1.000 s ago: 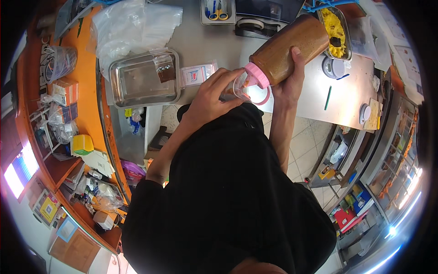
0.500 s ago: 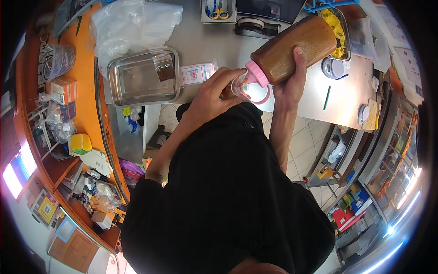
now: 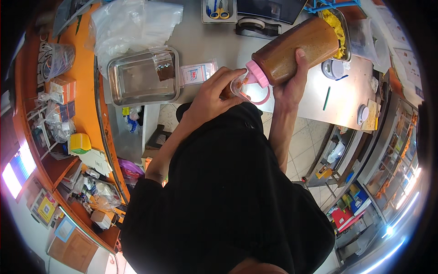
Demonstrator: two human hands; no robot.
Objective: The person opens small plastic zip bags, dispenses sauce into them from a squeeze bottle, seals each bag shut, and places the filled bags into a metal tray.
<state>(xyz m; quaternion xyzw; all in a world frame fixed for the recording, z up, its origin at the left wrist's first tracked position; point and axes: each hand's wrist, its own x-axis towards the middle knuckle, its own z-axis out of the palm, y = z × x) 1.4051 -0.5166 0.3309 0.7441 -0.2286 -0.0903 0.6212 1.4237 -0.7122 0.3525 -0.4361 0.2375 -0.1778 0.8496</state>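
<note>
My right hand [image 3: 290,86] grips a big bottle of brown sauce [image 3: 296,48], tilted so its pink capped neck [image 3: 255,75] points down and left. A pink ring hangs under the neck. My left hand [image 3: 214,96] holds a small clear plastic bag [image 3: 238,86] right under the spout, with a little brown sauce showing inside. Both hands are in front of my black shirt, just over the edge of the grey counter [image 3: 214,41].
A steel tray [image 3: 142,77] with a small filled bag lies on the counter to the left, next to a small packet [image 3: 197,72]. Clear plastic bags [image 3: 132,23], a tape dispenser [image 3: 258,26], a scissors holder [image 3: 219,10] and a container of yellow food [image 3: 336,27] stand behind.
The bottle's rear end has risen a little, so it tilts more steeply into the bag. My left hand has stayed at the spout.
</note>
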